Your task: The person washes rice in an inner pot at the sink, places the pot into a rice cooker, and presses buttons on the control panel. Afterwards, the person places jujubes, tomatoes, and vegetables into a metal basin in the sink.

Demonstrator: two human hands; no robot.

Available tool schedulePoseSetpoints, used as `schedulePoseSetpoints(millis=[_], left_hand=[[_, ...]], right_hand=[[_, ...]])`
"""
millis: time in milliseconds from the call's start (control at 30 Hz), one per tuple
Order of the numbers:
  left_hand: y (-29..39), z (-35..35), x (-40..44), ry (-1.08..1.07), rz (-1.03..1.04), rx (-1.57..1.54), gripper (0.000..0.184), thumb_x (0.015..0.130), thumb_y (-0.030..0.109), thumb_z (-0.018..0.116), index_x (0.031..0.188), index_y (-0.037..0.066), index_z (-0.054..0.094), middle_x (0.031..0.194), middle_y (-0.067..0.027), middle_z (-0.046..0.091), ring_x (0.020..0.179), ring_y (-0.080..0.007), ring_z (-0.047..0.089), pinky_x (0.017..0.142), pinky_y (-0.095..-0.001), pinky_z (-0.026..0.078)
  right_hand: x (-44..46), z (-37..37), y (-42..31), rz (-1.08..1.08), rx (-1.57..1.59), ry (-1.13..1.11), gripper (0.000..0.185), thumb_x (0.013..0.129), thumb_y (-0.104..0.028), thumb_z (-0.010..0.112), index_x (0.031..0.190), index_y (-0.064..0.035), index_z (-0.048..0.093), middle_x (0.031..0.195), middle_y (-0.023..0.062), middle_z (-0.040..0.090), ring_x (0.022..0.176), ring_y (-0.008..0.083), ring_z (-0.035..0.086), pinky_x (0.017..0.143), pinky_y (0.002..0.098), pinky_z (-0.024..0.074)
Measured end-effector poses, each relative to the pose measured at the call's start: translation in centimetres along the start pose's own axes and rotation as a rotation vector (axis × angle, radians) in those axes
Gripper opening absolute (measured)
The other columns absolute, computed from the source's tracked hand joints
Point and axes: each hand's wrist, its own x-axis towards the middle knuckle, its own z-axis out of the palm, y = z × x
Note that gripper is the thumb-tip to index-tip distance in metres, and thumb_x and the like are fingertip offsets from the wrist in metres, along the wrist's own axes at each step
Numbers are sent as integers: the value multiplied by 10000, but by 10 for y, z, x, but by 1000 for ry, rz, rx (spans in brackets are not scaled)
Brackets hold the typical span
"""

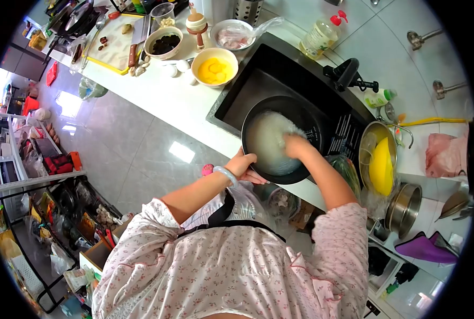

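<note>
The white worktop (pixel 152 87) carries the dark sink (pixel 247 85), set in beside its front edge. The black pot (pixel 309 114) is at the sink's near side, probably kept there so that drips land in the basin. It contains cloudy liquid and pale grains, perhaps rice.

Farther left lies a yellow-edged cutting board (pixel 109 50), with a knife (pixel 139 34) at its right end. Between board and sink stand a bowl of dark food (pixel 148 48), a bowl of egg (pixel 195 66) and, behind that, a bowl of pale food (pixel 214 34), probably grouped within easy reach.

A pump bottle (pixel 319 40) with a red top stands behind the sink; its label cannot be read. The left hand (pixel 240 166) grips the pot's near left side, thumb at the rim, seemingly to steady it. The right hand (pixel 296 146) reaches into the pot, its fingertips in the grains; whether they are closed cannot be told. White lettering (pixel 343 133) beside the pot is too small to read.
</note>
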Motion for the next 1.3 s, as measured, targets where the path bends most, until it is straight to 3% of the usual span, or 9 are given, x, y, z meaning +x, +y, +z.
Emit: schedulePoseSetpoints(millis=[133,233,333,467,633,733,867,1167,1300], left_hand=[[1,1,-3,5,-16,-13,452,752,78,373,1172,32,213,845,-255,557,646,-360,605,538,-391,539],[-6,-5,4,-46,-23,-26,456,758,78,367,1181,45,198,862,-258,551,659,-368,603,546,-397,539],[-6,-4,5,-17,-24,-20,454,760,78,366,1182,53,201,878,-263,543,666,-376,601,546,-399,540],[-1,2,1,-37,13,-48,475,761,72,369,1192,62,168,892,-266,536,659,-385,597,528,-394,542],[-4,0,-1,-53,19,-39,485,760,66,360,1200,67,156,893,-258,541,654,-370,602,529,-379,543],[-5,-2,0,-40,6,-19,492,759,67,363,1206,73,157,885,-251,547,655,-360,605,536,-370,543],[-7,-3,2,-39,-10,-14,494,760,70,363,1210,84,159,877,-251,549,657,-358,606,546,-379,542],[-4,-1,1,-30,3,-32,471,761,63,363,1192,73,174,884,-253,544,646,-361,604,531,-388,541],[-4,1,0,-11,6,-44,456,760,69,370,1182,63,197,875,-247,548,641,-357,605,522,-381,540]], right_hand=[[-20,3,-35,-218,-101,-430,426,722,-242,526,1080,-14,498,1204,184,416,1050,307,454,876,364,369],[-6,23,-63,-259,188,-98,357,711,-185,531,1030,-24,529,1190,171,422,1077,305,421,894,375,348],[6,-2,-80,-245,-129,116,317,707,-128,518,1010,-34,527,1145,151,432,1098,300,381,907,420,322],[21,-24,-50,-64,-68,260,365,712,-101,494,1075,-72,474,1125,142,422,1109,285,363,903,481,297],[1,1,-4,80,108,156,525,702,-241,583,1163,-57,411,1188,195,404,1080,336,414,883,400,357],[-22,3,-24,-29,110,-230,581,685,-302,594,1133,25,423,1134,235,459,1059,331,446,894,350,358],[-15,-1,-71,-192,228,-102,447,661,-155,574,1048,39,462,1100,239,450,1020,347,451,879,367,366],[12,-8,-22,0,130,313,482,691,-227,597,1126,-86,442,1187,156,382,1118,324,358,901,392,348],[-14,7,-15,101,117,-44,561,681,-256,599,1173,-66,406,1172,182,427,1088,322,412,900,386,353]])
